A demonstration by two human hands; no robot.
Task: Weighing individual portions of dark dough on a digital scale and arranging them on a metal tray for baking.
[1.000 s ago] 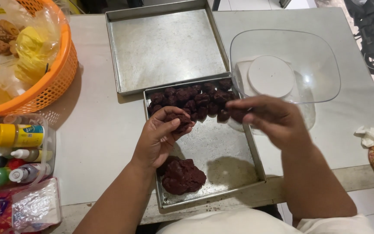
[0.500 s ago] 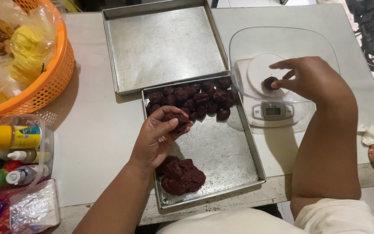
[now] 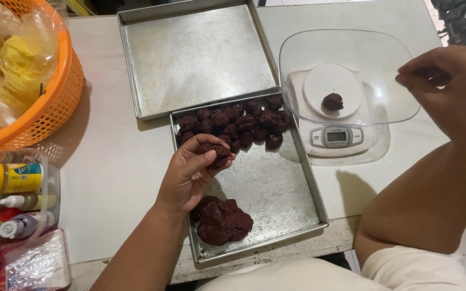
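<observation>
Fingers of the left hand [image 3: 190, 175] curl around a dark brown dough lump [image 3: 215, 153], clasping it just above the near baking tray [image 3: 308, 188]. Lower in that tray, toward the person, lies a bigger dough mass [image 3: 223, 221], touching the tray floor just beside the left wrist. Along the tray's far edge sits a cluster of small dough balls [image 3: 238, 125], packed against one another in rough rows.

Right of the tray stands a white kitchen scale [image 3: 334, 137] with a clear plastic bowl [image 3: 395, 59] on top; a single dough ball [image 3: 333, 101] rests in the bowl over the round platform. The right hand [image 3: 449, 86] hovers at the bowl's right rim, its fingertips pinched loosely together with nothing visible between them.

Beyond the near tray, touching its far edge, lies a second metal tray [image 3: 195, 54]. Well to the tray's left sit an orange basket [image 3: 55, 102] of wrapped goods and a clear tub of small bottles [image 3: 12, 207].
</observation>
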